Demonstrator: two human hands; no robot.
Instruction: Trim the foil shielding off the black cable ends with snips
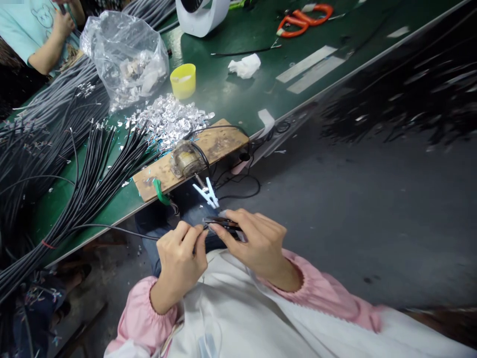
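Here's the left hand (182, 256) pinching one cable (119, 228), black, slender, bowing gently out past the edge of the table (219, 94); the right hand (257, 241) grips one dark-handled tool (225, 222) close beside. Beyond, one pale clip (211, 195), one wooden board (229, 141), one yellow cup (184, 88), and one orange-handled tool (301, 19).

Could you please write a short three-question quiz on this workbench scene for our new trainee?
1. Multiple choice: Which hand grips the black tool?
A. Left
B. Right
C. Neither

2. True or false: The yellow cup stands on the green tabletop.

3. Fill in the missing word: Silvery scraps lie heaped beside the clear plastic ____.

Key:
1. B, the right hand; the left hand holds a dark cable.
2. True.
3. Bag.
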